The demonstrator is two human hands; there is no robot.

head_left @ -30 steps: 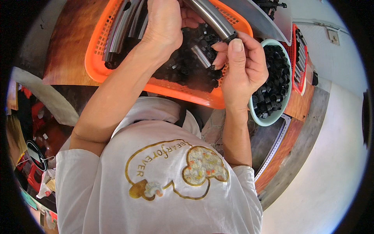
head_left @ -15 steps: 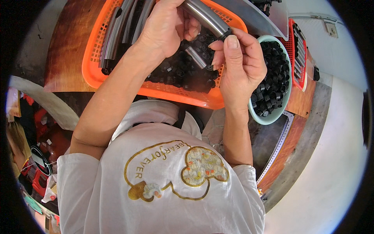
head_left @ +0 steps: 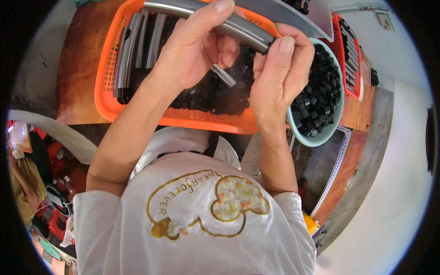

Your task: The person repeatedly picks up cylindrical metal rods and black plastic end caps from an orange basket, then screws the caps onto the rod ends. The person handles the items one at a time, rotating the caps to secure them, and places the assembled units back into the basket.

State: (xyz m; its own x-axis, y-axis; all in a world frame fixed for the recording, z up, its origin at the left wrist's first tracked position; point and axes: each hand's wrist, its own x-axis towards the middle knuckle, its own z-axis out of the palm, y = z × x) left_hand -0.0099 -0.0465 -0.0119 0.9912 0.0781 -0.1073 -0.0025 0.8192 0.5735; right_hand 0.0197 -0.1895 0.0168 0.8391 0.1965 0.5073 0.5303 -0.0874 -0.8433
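Note:
A curved grey metal tube (head_left: 245,31) lies across my two hands above an orange basket (head_left: 201,120). My left hand (head_left: 192,52) is closed round its middle, thumb on top and fingers curled beneath. At the tube's right end, my right hand (head_left: 280,75) pinches a black end piece (head_left: 271,44) between thumb and fingers; the fingers partly hide it. Below my left hand a short thin metal tube (head_left: 223,75) slants over the basket. Dark plastic pieces (head_left: 206,98) fill the basket's near part, and several curved metal tubes (head_left: 130,55) stand at its left.
A pale green basin (head_left: 316,141) of black ring-shaped pieces (head_left: 316,105) sits right of the basket. Beyond it stands a red basket (head_left: 337,50) with metal tubes. A grey translucent bin (head_left: 293,18) is at the back. Another person's arm (head_left: 27,185) shows far left.
The long tube has swung flatter, and more of it shows left of my left hand. My right hand still pinches its end. The view has shifted slightly.

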